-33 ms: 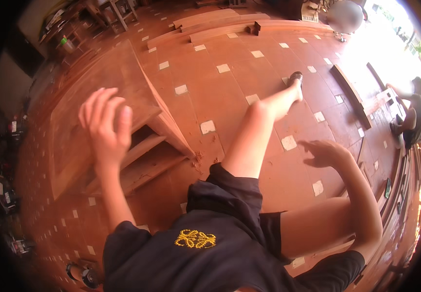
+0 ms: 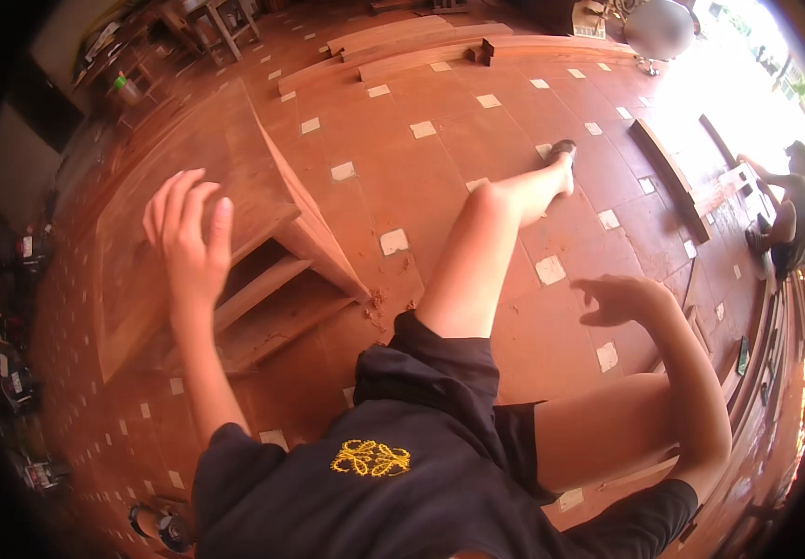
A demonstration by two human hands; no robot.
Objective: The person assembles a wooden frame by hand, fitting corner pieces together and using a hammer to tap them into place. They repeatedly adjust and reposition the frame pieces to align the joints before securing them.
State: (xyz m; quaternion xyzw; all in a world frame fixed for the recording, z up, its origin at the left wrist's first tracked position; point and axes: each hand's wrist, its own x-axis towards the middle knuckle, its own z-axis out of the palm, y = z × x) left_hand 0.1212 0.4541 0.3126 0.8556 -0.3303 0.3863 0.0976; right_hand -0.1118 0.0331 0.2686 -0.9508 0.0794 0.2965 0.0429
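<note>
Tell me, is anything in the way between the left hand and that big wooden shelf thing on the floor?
Nothing visible is. The left hand is raised, open and empty, in front of the wooden cabinet lying on the tiled floor, and only air shows between them. The right hand is off to the other side, past the outstretched leg.

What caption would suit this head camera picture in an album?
Both hands empty: open left hand raised over a wooden shelf unit, right hand out above the tiled floor, one leg stretched forward.
</note>
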